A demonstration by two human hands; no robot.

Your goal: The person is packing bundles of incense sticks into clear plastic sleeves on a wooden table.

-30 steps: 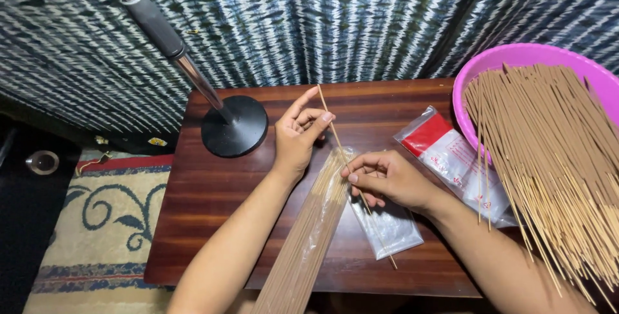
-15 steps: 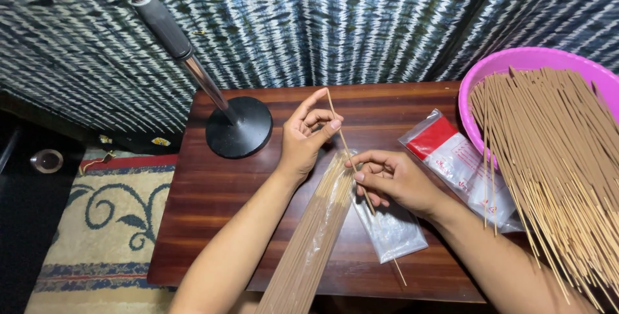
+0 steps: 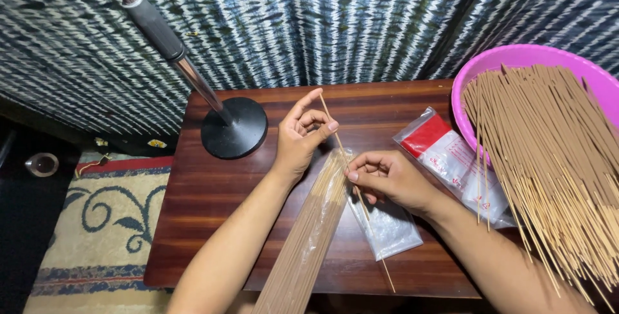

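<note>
Far left of frame: patterned rug [image 3: 97,224] on the floor, a small round cup-like thing [image 3: 42,164] at the left edge, too dim to tell more. Upper left: a metal pole [image 3: 161,37] slants down to a black round base [image 3: 234,127] standing on the dark wood counter [image 3: 213,224].

Centre: your left hand [image 3: 300,140] is raised just right of the base, thumb and fingers [image 3: 317,119] pinched together on a single thin stick [image 3: 351,185]. The stick runs from above that hand diagonally down to the lower centre of the frame, past the counter's front edge. Under the hand, a long clear bag of sticks [image 3: 309,236] lies from mid-counter down to the bottom edge, its open mouth just below your left hand.

Right of centre: your right hand [image 3: 387,178], fingers closed on the same stick lower down, right at the bag's mouth. Below that hand, a flat empty clear pouch [image 3: 390,230] on the counter. Further right, more clear pouches with a red part [image 3: 445,153], touching the pink bowl [image 3: 516,59]. Far right: the bowl holds a big heap of loose sticks [image 3: 554,159] spilling toward lower right.
</note>
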